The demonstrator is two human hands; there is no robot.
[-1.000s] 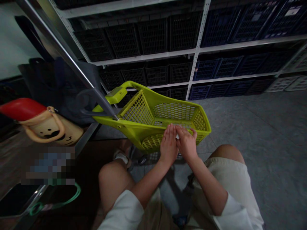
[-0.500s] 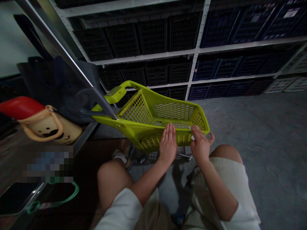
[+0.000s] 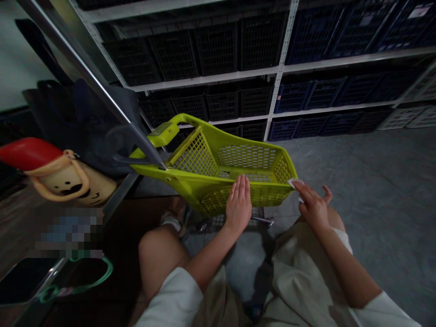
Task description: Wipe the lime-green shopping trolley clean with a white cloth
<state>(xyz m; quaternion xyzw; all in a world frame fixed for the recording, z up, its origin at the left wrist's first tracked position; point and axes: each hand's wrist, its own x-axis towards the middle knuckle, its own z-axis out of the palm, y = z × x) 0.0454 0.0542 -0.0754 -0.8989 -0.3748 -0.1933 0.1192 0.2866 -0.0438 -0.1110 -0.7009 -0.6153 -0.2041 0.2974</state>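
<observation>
In front of me stands a small lime-green shopping cart (image 3: 190, 175) with a perforated plastic basket. My left hand (image 3: 239, 202) lies flat against the near rim, its fingers straight and together, holding nothing. At the front corner of the basket, my right hand (image 3: 314, 205) pinches a small white tissue (image 3: 293, 182) and presses it to the rim. Part of the tissue is hidden under the fingers; the little finger sticks out to the side. The cart's metal lower frame (image 3: 262, 220) shows beneath the basket, between my knees.
Shelving (image 3: 204, 78) with black crates (image 3: 173, 54) and blue crates (image 3: 309, 36) runs along the back. On the left, a metal pole (image 3: 88, 72) slants over the cart. Beside it are a cartoon-faced bottle (image 3: 71, 179) with a red top, a phone (image 3: 27, 279) and a green cord (image 3: 98, 277).
My right hand has slid right along the near rim with the tissue, out to the front corner. My left hand and the cart have stayed in place.
</observation>
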